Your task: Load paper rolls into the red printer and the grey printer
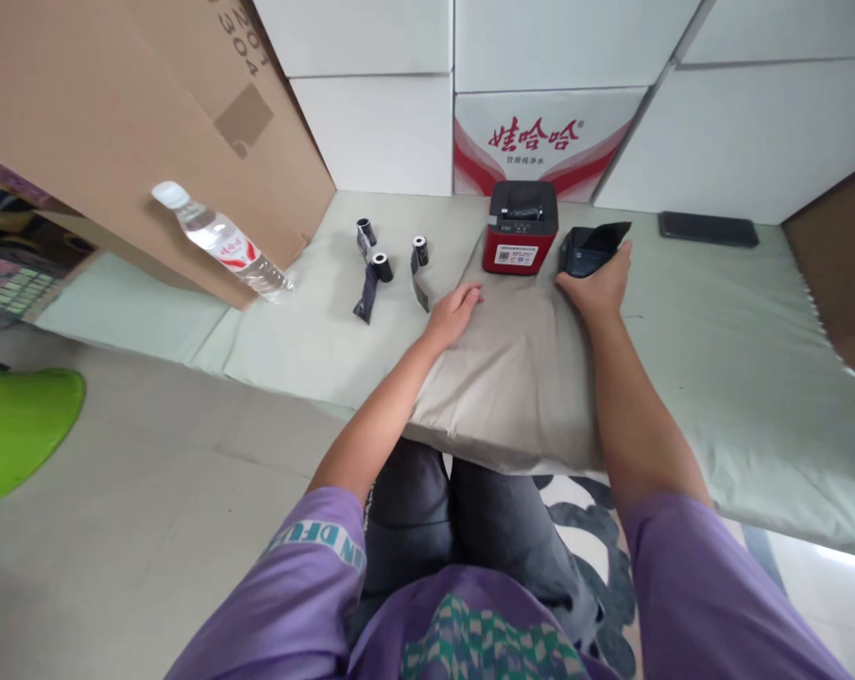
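Observation:
My right hand (604, 283) is wrapped round a small black boxy device (587, 252) with a dark flap raised at its right. The device rests on the cloth-covered surface, just right of a red and black receipt printer (521, 229). My left hand (455, 316) lies on the cloth (512, 349) in front of the printer, fingers stretched out and holding nothing. Left of that hand stand three small dark rolls, among them a front roll (382, 268), a right roll (419, 250) and a back roll (365, 232), with loose strips trailing from them.
A water bottle (229, 247) stands at the left beside a large cardboard box (186, 132). White cartons (381, 132) are stacked along the back. A black phone (709, 229) lies at the back right. Below left is a bright green object (26, 425).

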Action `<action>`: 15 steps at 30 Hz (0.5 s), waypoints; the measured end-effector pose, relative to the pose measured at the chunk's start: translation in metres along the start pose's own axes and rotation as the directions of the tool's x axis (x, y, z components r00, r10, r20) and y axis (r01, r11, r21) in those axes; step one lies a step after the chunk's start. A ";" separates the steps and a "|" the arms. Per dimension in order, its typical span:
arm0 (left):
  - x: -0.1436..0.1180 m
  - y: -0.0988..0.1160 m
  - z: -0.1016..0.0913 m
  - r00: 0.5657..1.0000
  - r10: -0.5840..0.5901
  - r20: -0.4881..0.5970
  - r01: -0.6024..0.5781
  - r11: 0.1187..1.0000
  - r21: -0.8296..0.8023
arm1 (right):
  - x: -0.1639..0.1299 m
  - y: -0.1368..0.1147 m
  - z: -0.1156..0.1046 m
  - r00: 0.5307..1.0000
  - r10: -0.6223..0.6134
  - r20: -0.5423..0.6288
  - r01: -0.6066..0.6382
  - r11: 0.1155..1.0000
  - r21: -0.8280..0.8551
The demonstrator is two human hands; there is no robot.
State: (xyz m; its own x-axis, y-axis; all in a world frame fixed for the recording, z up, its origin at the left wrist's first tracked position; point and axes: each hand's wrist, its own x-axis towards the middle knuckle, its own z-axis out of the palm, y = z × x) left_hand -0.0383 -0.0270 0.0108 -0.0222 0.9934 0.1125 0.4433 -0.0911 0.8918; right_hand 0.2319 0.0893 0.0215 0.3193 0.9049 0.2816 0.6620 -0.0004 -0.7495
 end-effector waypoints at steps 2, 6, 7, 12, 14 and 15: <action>-0.001 0.001 -0.001 1.000 0.000 0.000 0.000 1.000 0.002 | 0.003 0.002 -0.001 0.999 -0.027 0.043 0.026 1.000 0.008; -0.003 0.003 0.000 1.000 -0.003 -0.025 0.003 1.000 0.013 | -0.008 0.000 -0.011 0.953 -0.251 -0.168 0.253 0.967 -0.009; -0.003 0.002 0.000 0.999 -0.003 -0.036 0.003 1.000 0.010 | -0.013 -0.003 -0.011 0.911 -0.343 -0.229 0.351 0.936 -0.005; 0.013 -0.001 0.005 0.995 0.009 -0.097 -0.022 0.992 -0.128 | -0.031 -0.020 0.026 0.853 -0.501 -0.149 0.522 0.825 0.215; 0.034 0.002 0.008 0.993 0.001 -0.119 -0.027 0.976 -0.218 | -0.033 -0.024 0.047 0.890 -0.454 -0.051 0.446 0.839 0.311; 0.048 0.004 0.009 0.992 -0.012 -0.128 -0.022 0.965 -0.261 | -0.032 -0.024 0.056 0.887 -0.462 -0.012 0.439 0.833 0.336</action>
State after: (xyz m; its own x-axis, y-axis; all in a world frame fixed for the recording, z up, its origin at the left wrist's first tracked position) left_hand -0.0294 0.0211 0.0159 -0.1420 0.9774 0.1567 0.1946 -0.1276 0.9725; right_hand 0.1677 0.0838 -0.0026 -0.0149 0.7972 0.6035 0.4643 0.5400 -0.7020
